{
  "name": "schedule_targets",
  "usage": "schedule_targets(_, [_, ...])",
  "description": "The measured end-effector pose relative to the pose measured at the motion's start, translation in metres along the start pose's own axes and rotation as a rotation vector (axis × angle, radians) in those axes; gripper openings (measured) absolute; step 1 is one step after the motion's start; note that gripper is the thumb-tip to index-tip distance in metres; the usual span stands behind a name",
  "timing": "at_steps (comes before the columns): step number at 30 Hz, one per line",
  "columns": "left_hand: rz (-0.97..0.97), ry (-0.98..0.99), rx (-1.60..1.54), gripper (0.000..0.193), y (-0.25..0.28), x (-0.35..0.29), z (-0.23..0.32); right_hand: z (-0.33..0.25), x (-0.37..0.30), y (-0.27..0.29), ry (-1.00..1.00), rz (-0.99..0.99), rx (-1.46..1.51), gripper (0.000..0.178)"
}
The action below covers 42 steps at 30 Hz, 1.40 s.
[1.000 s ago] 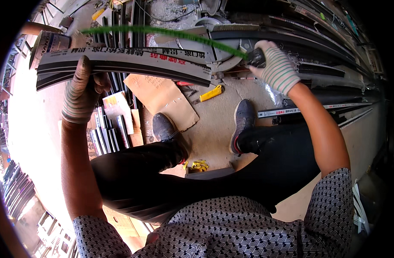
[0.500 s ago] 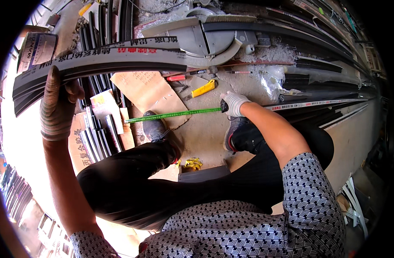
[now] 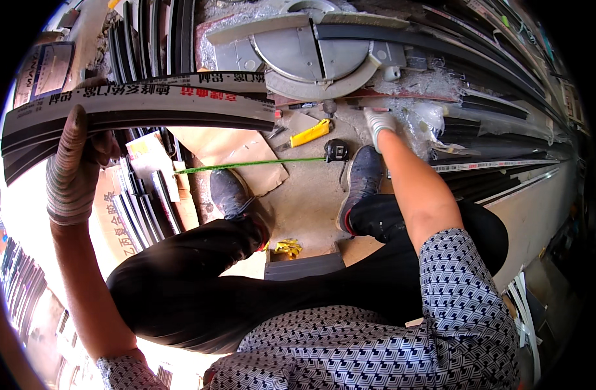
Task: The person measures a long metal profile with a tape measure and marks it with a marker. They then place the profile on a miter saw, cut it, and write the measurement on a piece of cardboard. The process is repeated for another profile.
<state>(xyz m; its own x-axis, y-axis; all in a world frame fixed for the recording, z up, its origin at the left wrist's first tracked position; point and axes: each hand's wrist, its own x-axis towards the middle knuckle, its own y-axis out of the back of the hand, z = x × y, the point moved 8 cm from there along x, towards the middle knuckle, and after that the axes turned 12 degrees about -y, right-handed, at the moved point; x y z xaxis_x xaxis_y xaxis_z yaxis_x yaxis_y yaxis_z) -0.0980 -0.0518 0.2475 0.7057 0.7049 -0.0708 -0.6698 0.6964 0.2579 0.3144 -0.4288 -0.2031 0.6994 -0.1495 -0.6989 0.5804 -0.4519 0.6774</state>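
My left hand (image 3: pixel 74 166), in a striped knit glove, is closed round a bundle of long dark metal profiles (image 3: pixel 148 121) with printed pale film on their faces. The thumb lies over the near side; the other fingers are partly hidden behind. My right hand (image 3: pixel 380 126), gloved too, reaches down to the ground before the saw, at a thin marker (image 3: pixel 358 108). Its fingers are too small and covered to show whether they grip it. Between my shoes lies a black tape measure (image 3: pixel 336 150), its green blade (image 3: pixel 252 164) drawn out to the left.
A grey mitre saw (image 3: pixel 314 58) stands ahead, with shavings about it. A yellow-handled knife (image 3: pixel 310 133) lies near brown cardboard (image 3: pixel 230 146). Short cut profiles (image 3: pixel 142 208) lie at left, long dark bars (image 3: pixel 493 120) at right. Yellow bits (image 3: pixel 287 247) sit in a box between my legs.
My right hand has let go of the tape measure and moved forward and right to the marker. The tape measure now rests on the ground. My left hand still holds the profiles, slightly lower and further left.
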Motion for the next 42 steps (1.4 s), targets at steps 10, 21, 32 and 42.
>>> schedule_targets(10, [-0.096, 0.026, 0.11, 0.081, -0.02, 0.023, -0.012, 0.039, 0.075, -0.019, -0.383, -0.083, 0.462, 0.026])
schedule_targets(21, [0.019, -0.063, -0.105, 0.056, -0.023, 0.019, 0.023, -0.038, -0.086, 0.051, -0.235, -0.399, 0.865, 0.024])
schedule_targets(32, [0.16, -0.165, -0.313, 0.037, -0.055, -0.01, 0.069, -0.143, -0.38, 0.158, 0.528, -0.97, 1.152, 0.013])
schedule_targets(42, [0.246, -0.183, -0.466, 0.047, -0.098, -0.058, 0.11, -0.156, -0.57, 0.194, 1.197, -0.767, 0.645, 0.02])
